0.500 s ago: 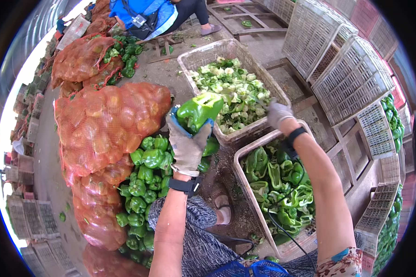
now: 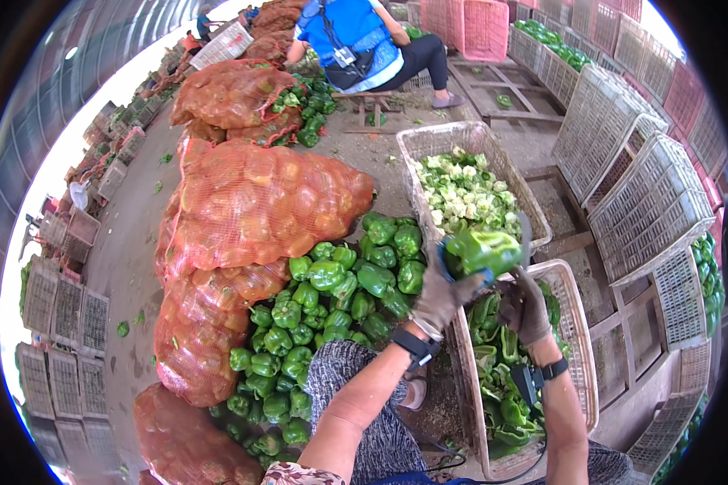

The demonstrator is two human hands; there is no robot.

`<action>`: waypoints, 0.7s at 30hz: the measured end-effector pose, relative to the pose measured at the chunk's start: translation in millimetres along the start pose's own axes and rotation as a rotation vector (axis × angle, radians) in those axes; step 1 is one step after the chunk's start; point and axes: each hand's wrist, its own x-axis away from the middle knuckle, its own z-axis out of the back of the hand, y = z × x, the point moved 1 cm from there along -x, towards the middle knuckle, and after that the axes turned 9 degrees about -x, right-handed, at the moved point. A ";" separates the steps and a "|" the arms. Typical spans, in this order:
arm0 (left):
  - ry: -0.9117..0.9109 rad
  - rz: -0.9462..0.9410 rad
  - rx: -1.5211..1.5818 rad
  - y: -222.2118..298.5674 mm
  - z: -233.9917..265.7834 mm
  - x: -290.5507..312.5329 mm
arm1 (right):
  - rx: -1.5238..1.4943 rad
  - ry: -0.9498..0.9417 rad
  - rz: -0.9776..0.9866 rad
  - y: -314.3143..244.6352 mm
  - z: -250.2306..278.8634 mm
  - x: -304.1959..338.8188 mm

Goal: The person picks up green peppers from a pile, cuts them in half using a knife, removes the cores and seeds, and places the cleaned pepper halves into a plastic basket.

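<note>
By the near crate's far rim (image 2: 560,265): pepper (image 2: 484,252) clamped in left hand (image 2: 445,299).
Knife (image 2: 526,234) gripped in right hand (image 2: 527,311), fingers closed.

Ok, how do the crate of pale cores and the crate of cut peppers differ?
Contents: the far crate holds whitish-green cores; the near crate holds larger green pepper pieces.
Place: the far crate sits farther from the person; the near crate is close in, with the right hand above it.
Shared: both are pale, rectangular and open-topped.
</note>
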 end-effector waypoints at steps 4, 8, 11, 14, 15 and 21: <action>-0.105 0.015 -0.031 -7.9 -25.5 60.7 | -0.200 -0.017 0.021 14.6 31.2 36.9; -0.250 0.005 -0.181 -1.0 -34.9 106.1 | -0.228 0.074 0.059 19.8 38.6 81.5; -0.331 -0.119 -0.441 -17.2 -37.7 134.1 | -0.224 0.035 0.093 14.7 49.4 124.0; -0.451 0.097 -0.183 -25.3 -38.9 165.5 | -0.091 0.039 0.107 15.7 49.0 164.4; -0.500 0.267 -0.013 -20.9 -42.3 177.4 | -0.060 -0.023 0.083 16.8 56.8 178.0; -0.618 0.470 0.220 4.4 -38.7 231.2 | -0.028 -0.088 -0.029 35.9 73.3 213.7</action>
